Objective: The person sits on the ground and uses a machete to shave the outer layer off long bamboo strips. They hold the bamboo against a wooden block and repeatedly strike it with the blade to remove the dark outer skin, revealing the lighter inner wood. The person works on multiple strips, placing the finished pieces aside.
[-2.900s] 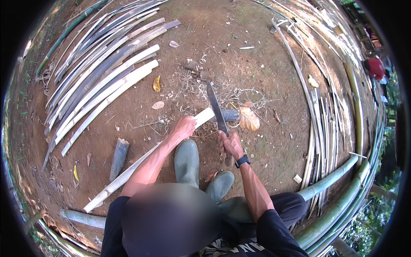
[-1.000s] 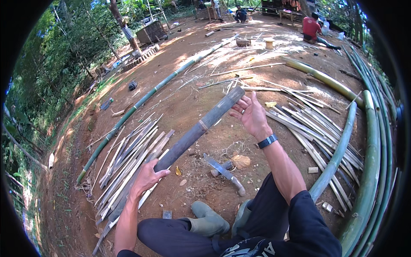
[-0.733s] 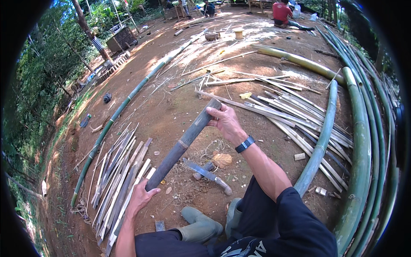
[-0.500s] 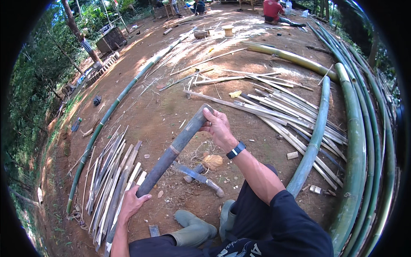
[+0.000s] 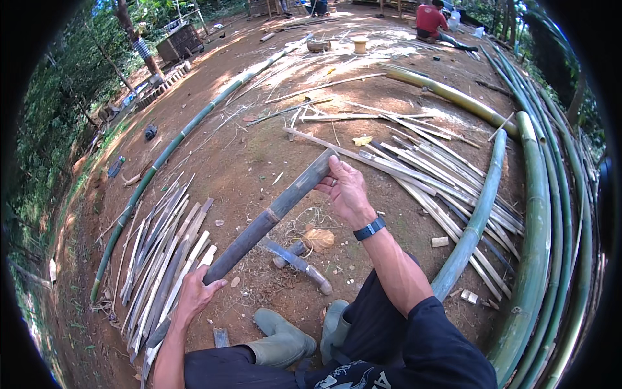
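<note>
A dark grey length of bamboo (image 5: 262, 220) with a node ring near its middle slants across in front of me. My right hand (image 5: 350, 194) grips its upper far end, thumb on top and fingers behind. My left hand (image 5: 197, 293) is closed round the lower part, and the piece runs on past it toward the lower left. Below the bamboo, a machete (image 5: 288, 257) with a rounded handle lies on the ground. A short dark round piece (image 5: 296, 249) sits against its blade, partly hidden. A dry brown leaf (image 5: 319, 239) is beside them.
Split bamboo strips (image 5: 159, 266) are heaped at my left, and more strips (image 5: 427, 162) lie ahead on the right. Long green poles (image 5: 534, 194) line the right side. A thin pole (image 5: 184, 133) crosses the left. A person in red (image 5: 431, 23) sits at the far right.
My view has shifted a little, so the ground things appear lower or sideways. Both hands still hold the bamboo, its far end now further right and the piece lying at a flatter slant.
</note>
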### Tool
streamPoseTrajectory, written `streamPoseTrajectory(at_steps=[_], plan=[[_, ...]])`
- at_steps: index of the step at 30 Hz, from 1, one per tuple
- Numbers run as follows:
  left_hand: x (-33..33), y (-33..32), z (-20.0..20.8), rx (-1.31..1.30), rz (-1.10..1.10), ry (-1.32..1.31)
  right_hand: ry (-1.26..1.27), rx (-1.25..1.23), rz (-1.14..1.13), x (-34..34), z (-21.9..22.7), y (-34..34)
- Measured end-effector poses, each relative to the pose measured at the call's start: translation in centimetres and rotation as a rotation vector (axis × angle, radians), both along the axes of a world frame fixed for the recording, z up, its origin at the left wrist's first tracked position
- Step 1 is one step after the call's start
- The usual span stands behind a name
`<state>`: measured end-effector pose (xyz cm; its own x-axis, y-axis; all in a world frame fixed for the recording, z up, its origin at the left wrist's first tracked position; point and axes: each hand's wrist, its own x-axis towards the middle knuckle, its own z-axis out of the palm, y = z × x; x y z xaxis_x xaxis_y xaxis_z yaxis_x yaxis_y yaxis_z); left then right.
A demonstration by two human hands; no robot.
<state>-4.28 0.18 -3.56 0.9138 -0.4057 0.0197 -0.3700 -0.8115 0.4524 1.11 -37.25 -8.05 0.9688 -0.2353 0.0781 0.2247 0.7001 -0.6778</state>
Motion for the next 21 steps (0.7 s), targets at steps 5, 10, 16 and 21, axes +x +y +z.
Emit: streamPoseTrajectory(at_steps=[5,10,16,21], plan=[[0.6,1.0,-0.1,-0.037,-0.005,0.064,-0.033,0.01,-0.013,0.6,-1.3,-0.7],[0.3,4.0,-1.5,-0.026,-0.091,-0.009,-0.05,0.09,0.034,0.1,-2.1,0.0],[1.0,3.4,-3.4,-0.017,-0.148,-0.092,-0.062,-0.023,0.118,1.7,-5.4,-5.6],[0.9,3.9,-2.9,-0.079,-0.12,-0.174,0.037,-0.091,-0.025,1.8,-3.8,-4.8]])
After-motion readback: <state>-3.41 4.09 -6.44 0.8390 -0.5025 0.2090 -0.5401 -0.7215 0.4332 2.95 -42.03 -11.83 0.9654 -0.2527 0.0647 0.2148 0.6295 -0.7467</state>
